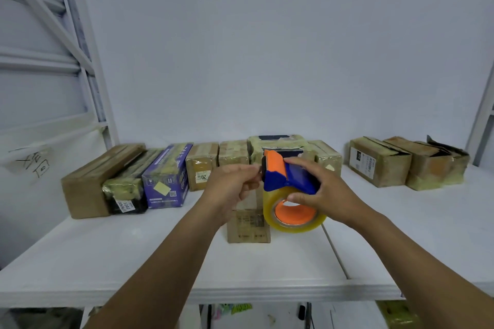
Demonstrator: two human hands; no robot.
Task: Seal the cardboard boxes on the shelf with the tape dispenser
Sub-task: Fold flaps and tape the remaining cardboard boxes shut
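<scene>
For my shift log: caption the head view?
Right hand holds tape dispenser above small box; left hand pinches at its front.

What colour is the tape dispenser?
The tape dispenser is blue and orange, clearest in the head view.

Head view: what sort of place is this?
Probably a storeroom or parcel packing area: taped, labelled cardboard boxes line a white metal shelf, and the right hand holds a tape dispenser.
</scene>
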